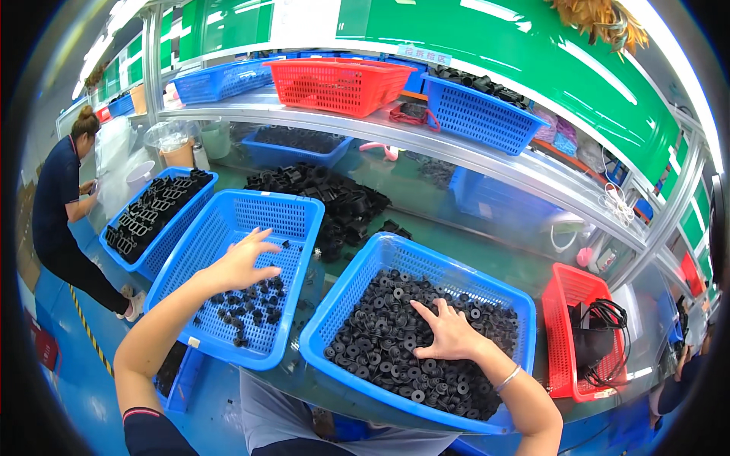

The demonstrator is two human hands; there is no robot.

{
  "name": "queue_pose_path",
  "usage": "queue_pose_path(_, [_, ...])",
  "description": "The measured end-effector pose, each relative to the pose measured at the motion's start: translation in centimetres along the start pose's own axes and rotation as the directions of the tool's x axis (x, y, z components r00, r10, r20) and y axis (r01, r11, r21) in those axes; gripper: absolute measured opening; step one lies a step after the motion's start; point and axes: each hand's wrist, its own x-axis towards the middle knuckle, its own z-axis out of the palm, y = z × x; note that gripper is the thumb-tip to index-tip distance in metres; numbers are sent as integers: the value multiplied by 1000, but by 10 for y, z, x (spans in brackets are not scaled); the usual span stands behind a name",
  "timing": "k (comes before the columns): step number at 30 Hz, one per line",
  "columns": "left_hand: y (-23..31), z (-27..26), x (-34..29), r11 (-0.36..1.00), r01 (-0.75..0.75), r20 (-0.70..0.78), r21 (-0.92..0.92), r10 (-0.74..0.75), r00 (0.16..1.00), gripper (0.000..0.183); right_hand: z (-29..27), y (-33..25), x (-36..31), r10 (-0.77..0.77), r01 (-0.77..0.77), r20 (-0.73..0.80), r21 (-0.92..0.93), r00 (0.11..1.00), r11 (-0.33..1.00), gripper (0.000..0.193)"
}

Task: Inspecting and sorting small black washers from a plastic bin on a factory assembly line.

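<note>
My left hand [242,262] hovers over a blue perforated plastic basket [262,205], fingers spread and nothing visibly gripped. A loose scatter of small black plastic parts [247,308] lies on that basket's bottom, mostly under and in front of the hand. One small black piece shows just beyond its fingertips; whether it is in the air or against the basket wall, I cannot tell. To the right, a second blue basket [391,254] is filled with a thick layer of round black parts [372,357] with holes in the middle. My right hand [452,334] rests on this pile, fingers apart.
A heap of black parts [342,205] lies on the green table behind both baskets. Farther left, another blue basket [199,181] holds rows of black pieces. A red basket [559,327] with black cables stands right. Overhead runs a metal shelf [487,148] with baskets. A person [57,197] stands left.
</note>
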Motion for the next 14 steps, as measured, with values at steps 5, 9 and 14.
queue_pose_path(5, [73, 15, 31, 855, -495, -303, -156, 435, 848, 27, 4, -10, -1, 78, -73, -128, 38, 989, 997, 85])
queue_pose_path(9, [121, 44, 20, 713, -582, -97, -392, 597, 796, 22, 8, -16, 6, 122, -119, -229, 28, 966, 992, 74])
queue_pose_path(14, [126, 80, -16, 877, -216, 425, -430, 407, 808, 28, 22, -6, 15, 103, -105, -361, 14, 927, 994, 59])
